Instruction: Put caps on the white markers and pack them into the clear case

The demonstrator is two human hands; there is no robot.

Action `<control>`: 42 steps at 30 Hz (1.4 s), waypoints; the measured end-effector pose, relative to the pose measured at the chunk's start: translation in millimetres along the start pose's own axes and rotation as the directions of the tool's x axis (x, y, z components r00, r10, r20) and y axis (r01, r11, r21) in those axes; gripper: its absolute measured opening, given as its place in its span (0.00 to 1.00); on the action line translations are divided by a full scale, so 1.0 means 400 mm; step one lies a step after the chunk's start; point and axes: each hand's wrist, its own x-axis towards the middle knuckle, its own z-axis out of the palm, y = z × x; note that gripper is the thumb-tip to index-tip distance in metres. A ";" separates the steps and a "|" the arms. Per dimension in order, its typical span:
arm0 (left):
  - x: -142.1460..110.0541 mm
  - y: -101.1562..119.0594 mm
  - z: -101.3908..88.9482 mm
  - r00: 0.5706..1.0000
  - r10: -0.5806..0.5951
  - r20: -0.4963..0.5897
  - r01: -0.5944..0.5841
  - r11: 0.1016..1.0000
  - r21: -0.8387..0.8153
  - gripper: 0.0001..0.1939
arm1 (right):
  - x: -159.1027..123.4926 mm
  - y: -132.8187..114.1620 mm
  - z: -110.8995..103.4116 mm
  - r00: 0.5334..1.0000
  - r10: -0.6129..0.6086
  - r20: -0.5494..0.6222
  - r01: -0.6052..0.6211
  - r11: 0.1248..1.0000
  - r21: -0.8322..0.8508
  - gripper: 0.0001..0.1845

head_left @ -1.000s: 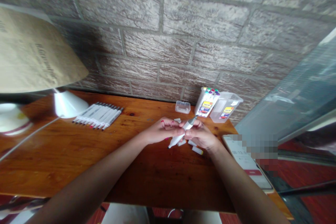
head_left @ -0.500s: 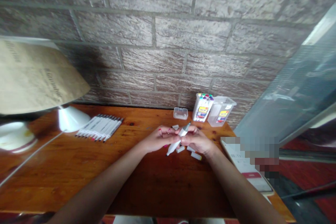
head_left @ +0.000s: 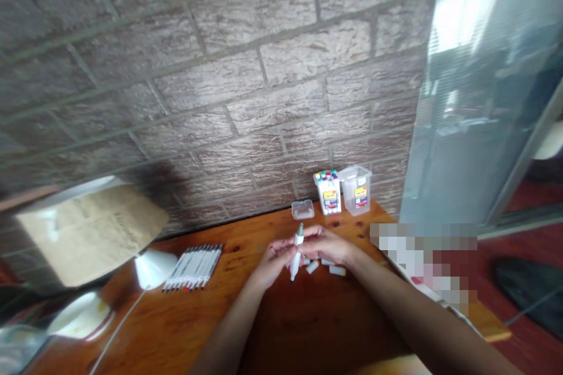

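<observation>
From where I'm standing, the double-ended marker is at the lower centre of the frame, held over the wooden desk. It's a white barrel with a greyish upper end and a small dark lower tip, nearly upright, leaning slightly. The left hand and right hand both have it pinched, thumbs and fingers closed on the barrel from either side.

Short white pieces, one yellow-ended, lie scattered just beneath and beside the right hand, which partly hides them. Above the hands sit a small transparent case, a box of coloured markers and a transparent plastic bin. Left of centre is a row of white markers, close to the lamp; a white bowl stands lower left.
</observation>
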 end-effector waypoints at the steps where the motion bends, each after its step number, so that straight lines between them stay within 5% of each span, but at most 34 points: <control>1: -0.001 -0.001 0.004 1.000 0.001 -0.016 -0.001 1.000 -0.025 0.27 | -0.001 -0.003 0.002 1.000 0.006 0.004 -0.006 1.000 -0.002 0.24; 8: -0.011 0.009 0.042 1.000 -0.012 -0.028 0.006 0.982 -0.191 0.23 | -0.008 -0.011 0.002 1.000 0.012 0.016 -0.012 1.000 -0.003 0.26; 11: -0.013 0.014 0.038 0.999 0.006 0.047 0.003 0.981 -0.194 0.22 | -0.004 -0.007 -0.007 0.998 0.014 0.063 -0.012 0.999 -0.031 0.25; 42: -0.011 0.006 0.010 0.999 -0.006 0.050 0.006 1.000 0.003 0.26 | -0.006 -0.015 -0.006 0.998 0.030 0.055 -0.032 0.999 0.030 0.23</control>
